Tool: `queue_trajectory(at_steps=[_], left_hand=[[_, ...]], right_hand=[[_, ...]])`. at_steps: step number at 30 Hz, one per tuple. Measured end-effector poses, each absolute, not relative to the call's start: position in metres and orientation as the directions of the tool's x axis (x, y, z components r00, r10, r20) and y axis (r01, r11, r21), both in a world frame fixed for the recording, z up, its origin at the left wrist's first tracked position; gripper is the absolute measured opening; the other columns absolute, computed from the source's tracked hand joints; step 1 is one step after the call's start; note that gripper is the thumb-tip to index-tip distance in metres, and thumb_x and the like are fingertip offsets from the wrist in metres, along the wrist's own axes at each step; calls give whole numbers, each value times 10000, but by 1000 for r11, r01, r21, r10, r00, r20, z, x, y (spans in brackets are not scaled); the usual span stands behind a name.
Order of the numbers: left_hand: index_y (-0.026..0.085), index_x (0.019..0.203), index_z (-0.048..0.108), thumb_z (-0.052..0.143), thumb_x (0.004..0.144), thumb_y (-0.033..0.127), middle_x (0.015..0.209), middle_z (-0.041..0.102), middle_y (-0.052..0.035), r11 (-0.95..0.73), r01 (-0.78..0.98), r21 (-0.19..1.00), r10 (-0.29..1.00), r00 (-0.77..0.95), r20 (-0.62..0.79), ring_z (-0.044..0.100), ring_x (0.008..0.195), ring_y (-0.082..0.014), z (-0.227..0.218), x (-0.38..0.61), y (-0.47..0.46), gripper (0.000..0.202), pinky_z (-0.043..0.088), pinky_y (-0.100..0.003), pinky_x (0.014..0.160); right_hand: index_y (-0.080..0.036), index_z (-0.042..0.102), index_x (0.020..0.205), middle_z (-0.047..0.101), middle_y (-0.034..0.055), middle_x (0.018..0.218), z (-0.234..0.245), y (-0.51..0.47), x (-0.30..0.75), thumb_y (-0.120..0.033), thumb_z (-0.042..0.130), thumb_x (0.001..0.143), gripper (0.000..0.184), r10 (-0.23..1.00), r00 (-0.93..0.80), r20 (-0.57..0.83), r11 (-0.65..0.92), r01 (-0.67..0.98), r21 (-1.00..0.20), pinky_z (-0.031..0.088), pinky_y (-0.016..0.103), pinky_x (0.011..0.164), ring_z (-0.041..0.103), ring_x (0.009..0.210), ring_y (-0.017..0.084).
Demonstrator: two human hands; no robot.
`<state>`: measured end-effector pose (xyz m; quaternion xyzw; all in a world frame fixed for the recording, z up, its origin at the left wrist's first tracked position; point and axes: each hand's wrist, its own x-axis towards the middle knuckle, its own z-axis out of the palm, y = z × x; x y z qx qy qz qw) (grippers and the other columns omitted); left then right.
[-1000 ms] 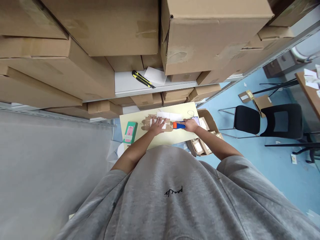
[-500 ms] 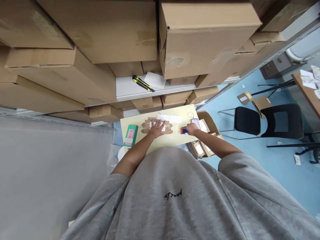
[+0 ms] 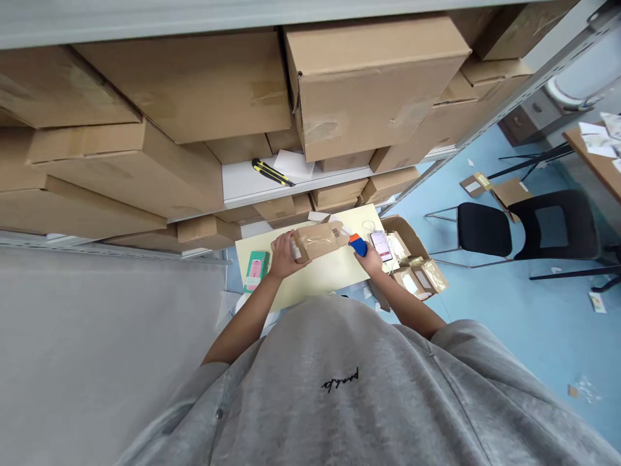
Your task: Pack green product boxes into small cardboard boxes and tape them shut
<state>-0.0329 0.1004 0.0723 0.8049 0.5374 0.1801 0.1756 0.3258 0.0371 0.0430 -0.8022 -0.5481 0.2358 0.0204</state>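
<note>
A small brown cardboard box [image 3: 317, 241] with clear tape and a printed mark is tilted up over the pale yellow table [image 3: 334, 272]. My left hand [image 3: 284, 255] is closed on its left end, fingers behind and thumb at the near side. In my right hand [image 3: 371, 261] is a blue-and-orange hand-held tool [image 3: 358, 244], its orange end towards the box. The tool's exact kind cannot be made out. A lit phone [image 3: 381, 246] lies just right of my right hand. The green box [image 3: 255, 272] with a pink panel stands left of my left hand.
Shelves packed with large cartons [image 3: 373, 90] rise beyond the table. A yellow-and-black utility knife [image 3: 272, 173] lies on the shelf [image 3: 237, 184] beside white paper. At right, an open carton [image 3: 410, 236] holds several small boxes; a black chair [image 3: 484, 230] stands farther off.
The cardboard piece that lay under my left hand now shows as a box gripped at its left end and tilted. My right hand has turned the blue-and-orange tool up towards it.
</note>
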Motion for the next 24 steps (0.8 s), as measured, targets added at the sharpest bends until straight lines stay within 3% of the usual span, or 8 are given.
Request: queue_trajectory(at_steps=[4,8,11,17,20,24], left_hand=[[184,1672,28,832,722,684,1538,445,-220,-245,693,679,970,172,174,517,1407,-366,60,-60,69,1341,482,-524,1152],[210,1656,-176,853,757,588,1563,440,-230,-90,625,775,996,56,71,540,1417,-319,36,-74,37,1418,495,-480,1153],[258,1636,-267,857,777,501,1611,397,-241,-35,602,797,996,88,-22,526,1446,-305,20,-78,18,1435,497,-483,1150],[262,1651,-146,855,774,495,1607,399,-252,-2,588,809,990,114,-81,504,1468,-306,-7,-101,-7,1351,490,-486,1153],[237,1658,-47,895,706,518,1594,431,-229,9,568,823,989,118,-92,503,1465,-324,-20,-125,-21,1368,476,-493,1165],[250,1666,39,892,709,534,1606,440,-214,157,545,824,977,37,-210,529,1433,-334,-37,-148,-46,1313,507,-508,1115]], right_hand=[[-245,376,1595,692,156,1306,30,38,311,-497,523,983,677,887,254,-385,-387,864,-322,570,371,823,708,1107,317],[-199,284,1639,616,194,1373,17,42,293,-439,524,988,734,886,212,-413,-341,900,-270,543,383,948,636,1241,327],[-197,178,1678,568,202,1393,8,41,281,-403,493,1008,769,875,189,-445,-305,930,-205,517,391,1009,586,1300,329],[-253,-26,1709,535,183,1365,-1,38,268,-354,472,1017,858,867,123,-483,-203,972,-117,513,394,980,579,1254,334],[-242,-34,1713,546,185,1354,-6,38,266,-326,479,1008,876,878,90,-471,-164,979,-118,509,402,972,579,1222,334],[-221,55,1721,544,182,1392,-17,35,264,-287,486,1018,827,875,107,-472,-199,968,-150,465,382,1031,568,1241,314]])
